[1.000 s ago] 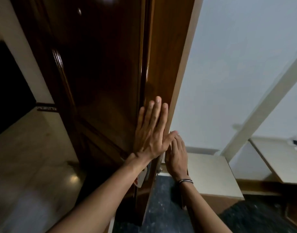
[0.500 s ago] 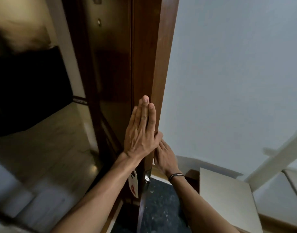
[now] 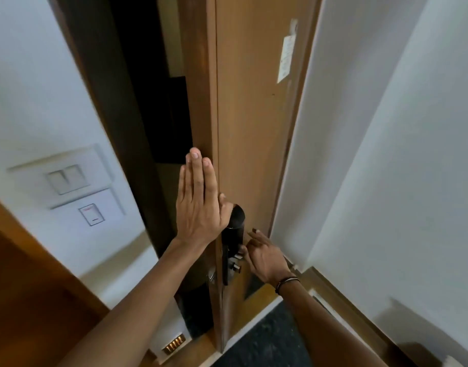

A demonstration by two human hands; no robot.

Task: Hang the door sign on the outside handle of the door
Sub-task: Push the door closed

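The brown wooden door (image 3: pixel 254 128) stands ajar, and I see its narrow edge and its inner face. My left hand (image 3: pixel 198 205) lies flat against the door's edge, fingers straight and together, holding nothing. A black lock housing (image 3: pixel 235 229) sits on the inner face just right of that hand. My right hand (image 3: pixel 264 255) reaches to the hardware below the housing with its fingers curled. Whether it grips a handle is hidden. The door sign and the outside handle are out of sight behind the door.
A white paper notice (image 3: pixel 287 56) is stuck high on the door's inner face. Wall switch plates (image 3: pixel 68 178) sit left of the dark door frame (image 3: pixel 116 128). A white wall (image 3: pixel 386 154) runs along the right. Brown wooden furniture (image 3: pixel 28 287) fills the lower left.
The door has swung so its inner face and black lock now show. The sign seen below my left wrist earlier is hidden. My right hand has come down to the lock hardware.
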